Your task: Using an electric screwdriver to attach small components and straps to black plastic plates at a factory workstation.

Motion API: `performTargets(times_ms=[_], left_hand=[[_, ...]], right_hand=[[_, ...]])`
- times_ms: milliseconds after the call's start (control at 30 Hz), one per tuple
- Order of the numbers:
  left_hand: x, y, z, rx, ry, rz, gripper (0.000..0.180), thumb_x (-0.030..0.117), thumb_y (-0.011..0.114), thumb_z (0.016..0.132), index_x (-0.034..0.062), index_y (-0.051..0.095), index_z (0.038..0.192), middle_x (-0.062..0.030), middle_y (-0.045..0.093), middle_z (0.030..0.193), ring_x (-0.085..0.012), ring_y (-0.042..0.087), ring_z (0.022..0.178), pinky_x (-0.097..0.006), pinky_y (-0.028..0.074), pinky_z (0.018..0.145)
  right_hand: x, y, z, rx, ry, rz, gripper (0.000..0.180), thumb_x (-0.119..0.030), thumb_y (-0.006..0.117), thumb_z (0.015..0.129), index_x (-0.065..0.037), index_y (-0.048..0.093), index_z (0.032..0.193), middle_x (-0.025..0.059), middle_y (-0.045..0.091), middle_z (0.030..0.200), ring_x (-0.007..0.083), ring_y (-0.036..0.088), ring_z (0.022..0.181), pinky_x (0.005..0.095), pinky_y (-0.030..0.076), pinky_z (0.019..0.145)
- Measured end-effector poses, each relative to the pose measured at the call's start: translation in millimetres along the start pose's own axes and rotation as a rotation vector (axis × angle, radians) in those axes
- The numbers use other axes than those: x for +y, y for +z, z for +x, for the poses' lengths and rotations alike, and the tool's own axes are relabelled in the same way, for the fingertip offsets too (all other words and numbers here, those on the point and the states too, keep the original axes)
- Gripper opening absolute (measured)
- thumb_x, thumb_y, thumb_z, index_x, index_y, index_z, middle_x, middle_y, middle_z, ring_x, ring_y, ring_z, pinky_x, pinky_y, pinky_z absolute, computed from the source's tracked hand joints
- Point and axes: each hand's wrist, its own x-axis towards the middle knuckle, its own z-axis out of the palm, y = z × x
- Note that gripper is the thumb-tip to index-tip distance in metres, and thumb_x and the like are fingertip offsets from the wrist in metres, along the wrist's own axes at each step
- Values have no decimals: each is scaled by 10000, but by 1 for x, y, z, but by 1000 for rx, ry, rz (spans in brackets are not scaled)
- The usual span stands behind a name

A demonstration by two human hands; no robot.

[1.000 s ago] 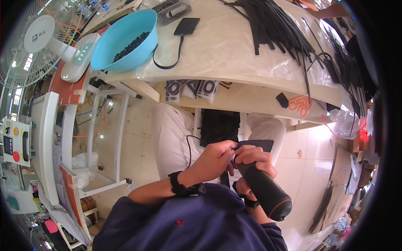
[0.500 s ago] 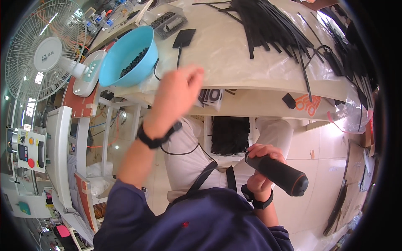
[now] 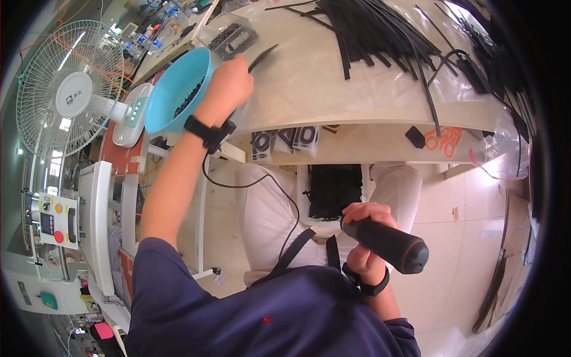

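At the table's near left, my left hand (image 3: 231,88) is closed on a flat black piece with a thin strap (image 3: 262,58). The piece is tilted almost edge-on beside my fingers, and part of it is hidden by the hand. Just left of this hand stands a light-blue bowl (image 3: 156,107) with small black parts (image 3: 189,100) inside. Over my lap on the right, my right hand (image 3: 370,220) wraps round a black cylinder (image 3: 386,243) with a rounded end and a thin orange ring; its kind is unclear.
Long black strips (image 3: 380,33) lie on the plastic-covered table (image 3: 297,89). A clear box (image 3: 229,40) of small parts stands behind the bowl. Left are a white fan (image 3: 71,89) and a control box (image 3: 56,220). A white bin of black pieces (image 3: 336,190) sits between my knees. A cable (image 3: 262,177) trails from my left wrist.
My left hand has moved left and away from me, closing on the flat black piece, which has tilted up from lying flat. The right hand still holds the cylinder, nearly in place.
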Motion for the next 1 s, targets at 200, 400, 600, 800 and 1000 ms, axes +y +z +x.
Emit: performTargets(times_ms=[200,400,600,800,1000], left_hand=[[29,-37,-76,-427,-183,-1225,223,32,458,947,-40,576,1123,-52,576,841,-115,555,700,-268,446,603],[81,-5,-164,-596,-286,-1805,242,17,483,961,-48,572,1176,-63,595,951,-105,495,714,-248,400,623],[118,3,-194,-614,-254,-1767,266,71,478,1001,-57,553,1222,-97,673,942,-103,581,675,-238,464,596],[130,4,-207,-676,-279,-1741,233,86,494,1003,-52,579,1170,-110,714,995,-82,622,713,-239,507,638],[130,6,-215,-663,-266,-1748,212,79,548,993,-82,590,1124,-96,680,906,-132,674,737,-247,525,648]], right_hand=[[-2,-1,9,62,-15,13,540,-465,622,959,-70,401,1254,157,542,1007,282,603,797,464,549,759],[-18,5,31,159,-84,28,642,-575,556,952,-95,323,1310,141,493,1022,248,583,786,469,540,708],[-22,18,45,113,-203,91,653,-582,544,954,-103,319,1337,133,486,1035,238,583,771,464,544,677],[-19,28,42,112,-258,90,678,-573,573,942,-110,302,1357,126,483,1042,232,583,773,463,554,686],[-17,30,38,110,-243,25,701,-575,595,928,-114,298,1364,128,485,1046,237,592,785,461,555,690]])
